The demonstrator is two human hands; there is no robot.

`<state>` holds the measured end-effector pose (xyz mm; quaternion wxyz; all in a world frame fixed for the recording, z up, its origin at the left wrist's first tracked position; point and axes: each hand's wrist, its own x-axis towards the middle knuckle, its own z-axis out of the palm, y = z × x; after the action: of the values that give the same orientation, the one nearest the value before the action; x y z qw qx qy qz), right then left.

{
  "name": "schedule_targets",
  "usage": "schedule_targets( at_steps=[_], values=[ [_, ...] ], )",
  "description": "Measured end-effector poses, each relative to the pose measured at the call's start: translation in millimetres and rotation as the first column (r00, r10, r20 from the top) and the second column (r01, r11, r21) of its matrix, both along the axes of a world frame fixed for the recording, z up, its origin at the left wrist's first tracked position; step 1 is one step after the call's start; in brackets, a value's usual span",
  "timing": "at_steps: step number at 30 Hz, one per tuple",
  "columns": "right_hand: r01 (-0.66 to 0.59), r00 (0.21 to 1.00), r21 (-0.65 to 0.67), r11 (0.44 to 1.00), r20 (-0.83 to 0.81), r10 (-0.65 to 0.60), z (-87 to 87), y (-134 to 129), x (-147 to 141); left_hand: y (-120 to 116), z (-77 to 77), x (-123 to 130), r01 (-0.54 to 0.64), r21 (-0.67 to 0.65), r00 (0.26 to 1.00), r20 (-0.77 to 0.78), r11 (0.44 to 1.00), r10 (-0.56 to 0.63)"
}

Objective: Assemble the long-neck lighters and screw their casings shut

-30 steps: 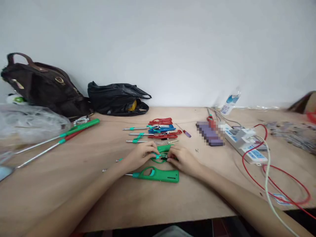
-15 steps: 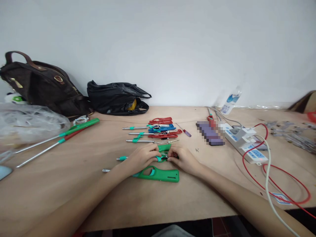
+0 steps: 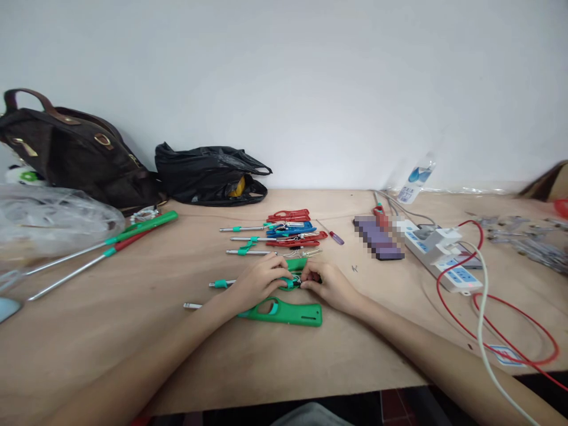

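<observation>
Both my hands are at an opened green gas lighter lying on the table, its inner wires and small parts exposed. My left hand rests over its trigger end, the fingers closed on the teal trigger piece. From the right, my right hand pinches a small dark part beside the wires; the fingertips cover most of it. Nearer me lies a green lighter with its shell on. Beyond my hands are several opened lighters, among them a blue shell and a red shell, with metal tubes pointing left.
A small screwdriver and a purple phone lie to the right. Further right are a power strip, looped red cable and a bottle. Two long lighters, a black bag and a backpack sit left.
My left fingers have shifted slightly at the trigger piece. My right hand keeps its pinch in nearly the same place. The view has tilted a little.
</observation>
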<state>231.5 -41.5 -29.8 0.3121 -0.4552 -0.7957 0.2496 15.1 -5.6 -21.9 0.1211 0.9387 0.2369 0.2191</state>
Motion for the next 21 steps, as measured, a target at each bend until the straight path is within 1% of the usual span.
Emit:
schedule_targets(
  at_steps=[6,13,21],
  values=[
    [-0.007,1.0,0.004,1.0,0.001,0.007,-0.5,0.2,-0.3,0.5,-1.0,0.8,0.024,-0.003,0.999,0.035,1.0,-0.024],
    [-0.007,1.0,0.005,1.0,0.005,0.007,0.7,0.5,-0.5,-0.6,1.1,1.8,0.017,-0.008,1.0,0.022,1.0,-0.017],
    [-0.009,1.0,-0.002,1.0,0.003,0.009,0.7,0.9,-0.2,-1.8,3.6,2.0,0.021,0.055,1.0,-0.013,0.998,-0.02]
  ],
)
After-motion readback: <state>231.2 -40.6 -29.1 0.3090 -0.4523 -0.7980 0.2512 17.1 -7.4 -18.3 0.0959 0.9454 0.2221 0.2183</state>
